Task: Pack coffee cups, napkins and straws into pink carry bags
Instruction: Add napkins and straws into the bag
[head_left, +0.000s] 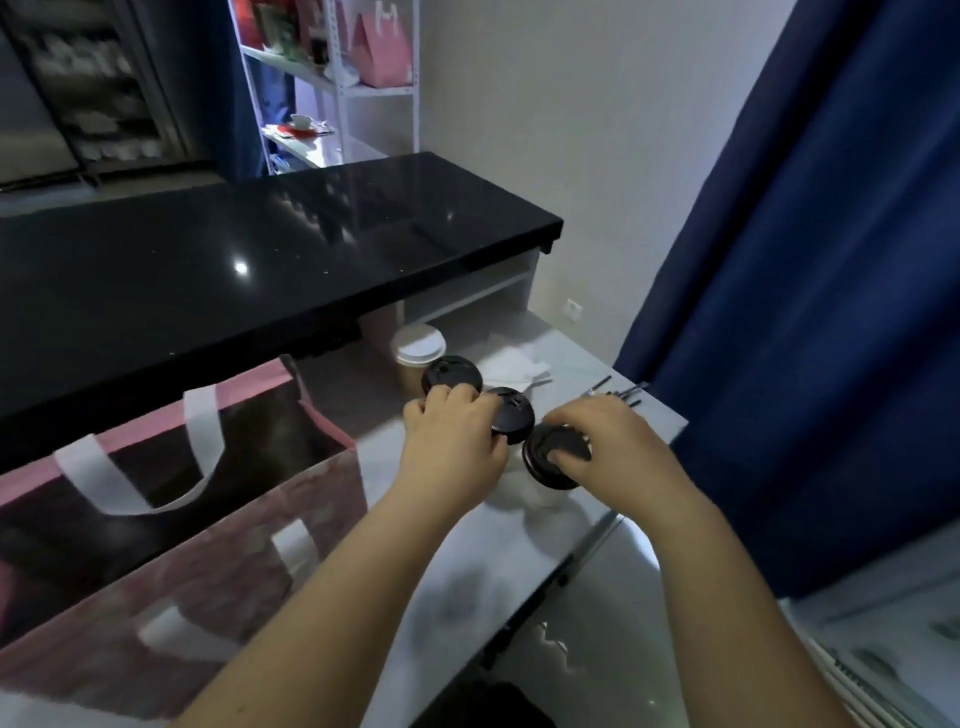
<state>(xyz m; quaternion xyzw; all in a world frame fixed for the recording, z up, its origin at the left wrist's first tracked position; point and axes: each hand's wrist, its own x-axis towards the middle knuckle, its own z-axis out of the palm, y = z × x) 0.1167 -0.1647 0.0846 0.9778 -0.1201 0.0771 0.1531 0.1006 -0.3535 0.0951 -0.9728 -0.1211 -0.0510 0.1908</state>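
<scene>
Black-lidded cups (451, 375) are grouped on the pale counter (493, 571), beside the open pink bag (260, 519). The nearest cup (540, 453) is gripped at its lid by the right hand (605, 441), fingers curled. The middle cup (514, 413) seems pinched by the left hand (452, 441); blur hides contact. Napkins (514, 366) and straws (621, 392) are laid behind.

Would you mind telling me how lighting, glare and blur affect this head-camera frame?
Head view: dim, bluish light; a glare spot on the black counter; the pink carry bag at lower left is blurred; wide-angle distortion skews the white shelf unit; the left hand, right hand and black cup lids look sharper.
</scene>
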